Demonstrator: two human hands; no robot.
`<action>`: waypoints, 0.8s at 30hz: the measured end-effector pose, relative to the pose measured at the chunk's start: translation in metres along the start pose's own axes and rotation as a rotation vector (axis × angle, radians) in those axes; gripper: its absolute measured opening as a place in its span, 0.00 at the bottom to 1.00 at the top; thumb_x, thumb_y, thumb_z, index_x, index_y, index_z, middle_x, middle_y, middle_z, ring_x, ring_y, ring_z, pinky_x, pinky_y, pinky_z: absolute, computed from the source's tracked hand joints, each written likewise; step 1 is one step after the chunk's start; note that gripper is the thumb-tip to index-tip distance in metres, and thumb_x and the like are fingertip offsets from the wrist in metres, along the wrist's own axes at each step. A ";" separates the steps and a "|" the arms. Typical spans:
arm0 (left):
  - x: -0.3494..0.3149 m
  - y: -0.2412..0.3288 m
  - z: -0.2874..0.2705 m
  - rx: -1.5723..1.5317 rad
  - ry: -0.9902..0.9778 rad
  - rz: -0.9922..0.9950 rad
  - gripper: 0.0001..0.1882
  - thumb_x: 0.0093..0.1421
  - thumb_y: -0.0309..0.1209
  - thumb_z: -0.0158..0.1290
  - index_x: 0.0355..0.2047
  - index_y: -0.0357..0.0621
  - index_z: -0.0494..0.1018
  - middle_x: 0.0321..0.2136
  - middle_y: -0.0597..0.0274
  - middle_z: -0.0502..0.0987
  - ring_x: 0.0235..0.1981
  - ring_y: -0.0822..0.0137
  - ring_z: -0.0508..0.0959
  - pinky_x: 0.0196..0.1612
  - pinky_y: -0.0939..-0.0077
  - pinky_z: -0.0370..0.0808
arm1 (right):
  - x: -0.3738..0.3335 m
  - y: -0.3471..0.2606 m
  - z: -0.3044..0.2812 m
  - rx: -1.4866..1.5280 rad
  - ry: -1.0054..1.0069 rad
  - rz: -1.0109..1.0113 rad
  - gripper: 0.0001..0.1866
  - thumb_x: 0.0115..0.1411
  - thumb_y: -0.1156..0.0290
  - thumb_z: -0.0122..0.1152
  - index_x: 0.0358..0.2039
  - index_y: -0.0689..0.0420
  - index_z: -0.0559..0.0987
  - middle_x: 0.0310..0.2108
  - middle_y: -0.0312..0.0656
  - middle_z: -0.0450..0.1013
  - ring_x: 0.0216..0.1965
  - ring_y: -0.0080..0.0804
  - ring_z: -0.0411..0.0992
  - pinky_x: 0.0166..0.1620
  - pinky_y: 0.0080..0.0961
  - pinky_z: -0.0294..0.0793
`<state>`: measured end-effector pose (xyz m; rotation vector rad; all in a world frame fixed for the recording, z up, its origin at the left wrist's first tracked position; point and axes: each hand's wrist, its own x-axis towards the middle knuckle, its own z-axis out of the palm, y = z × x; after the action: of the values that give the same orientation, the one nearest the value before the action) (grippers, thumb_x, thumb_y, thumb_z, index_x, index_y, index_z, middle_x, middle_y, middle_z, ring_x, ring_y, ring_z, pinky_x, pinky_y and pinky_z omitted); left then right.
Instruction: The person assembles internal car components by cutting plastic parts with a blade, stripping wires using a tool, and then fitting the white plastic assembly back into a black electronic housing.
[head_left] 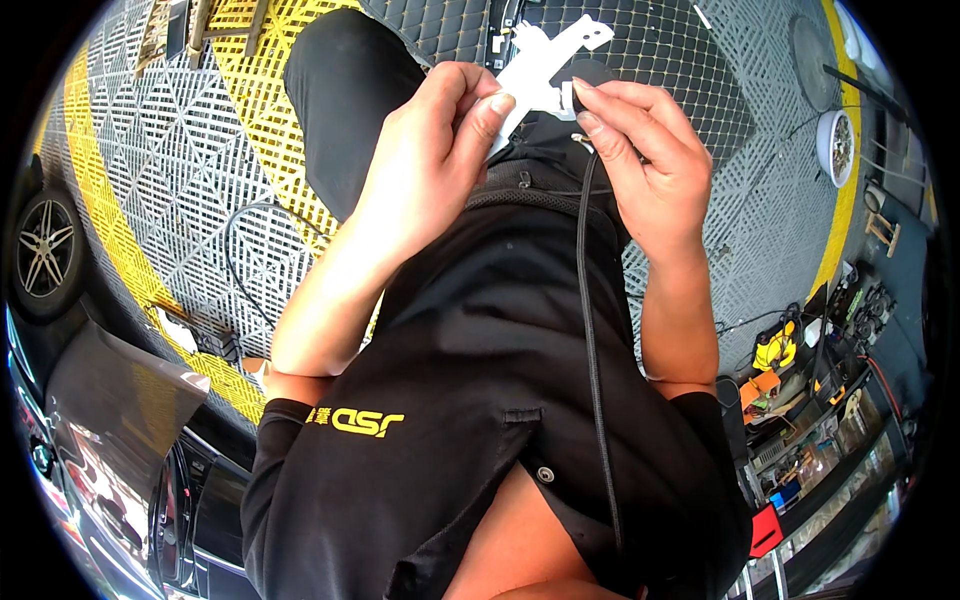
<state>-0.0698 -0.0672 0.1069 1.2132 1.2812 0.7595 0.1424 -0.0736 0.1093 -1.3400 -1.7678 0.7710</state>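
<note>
So the left hand is pinching a white plastic piece between thumb and fingers, and the piece is hanging out over the lap, with a dark quilted mat showing beyond it. The right hand is bringing thumb and fingertips together right at the piece's side arm, but I can't tell what it's actually gripping, if anything.

Floor-wise, grey grid tiles are covering most of the place, with yellow tiles running through in bands. Over on the left, a spoked wheel is sitting near some dark car bodywork. On the right, a white bowl is holding small bits, and a pile of tools and cables is cluttering the lower side.
</note>
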 end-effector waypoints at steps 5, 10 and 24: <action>0.003 -0.004 0.002 -0.088 -0.031 -0.031 0.09 0.73 0.32 0.51 0.42 0.37 0.71 0.22 0.73 0.68 0.19 0.83 0.65 0.22 0.87 0.63 | 0.002 0.003 -0.006 0.083 -0.053 0.086 0.14 0.61 0.80 0.66 0.48 0.57 0.85 0.41 0.40 0.79 0.38 0.24 0.79 0.42 0.19 0.79; 0.008 -0.006 0.002 -0.289 -0.115 -0.160 0.11 0.74 0.36 0.50 0.41 0.40 0.70 0.21 0.74 0.68 0.18 0.83 0.65 0.20 0.89 0.59 | 0.001 0.000 -0.003 0.376 -0.013 0.226 0.13 0.62 0.79 0.67 0.47 0.61 0.84 0.42 0.40 0.78 0.41 0.24 0.79 0.44 0.17 0.79; 0.010 -0.021 0.003 -0.654 -0.281 -0.251 0.14 0.75 0.38 0.46 0.45 0.38 0.70 0.41 0.55 0.81 0.17 0.81 0.67 0.20 0.90 0.63 | -0.005 0.000 -0.001 0.289 0.032 0.135 0.14 0.59 0.78 0.71 0.47 0.63 0.84 0.42 0.41 0.78 0.40 0.26 0.79 0.42 0.19 0.82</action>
<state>-0.0687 -0.0639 0.0833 0.5889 0.8313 0.7137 0.1435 -0.0784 0.1088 -1.2759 -1.4854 1.0309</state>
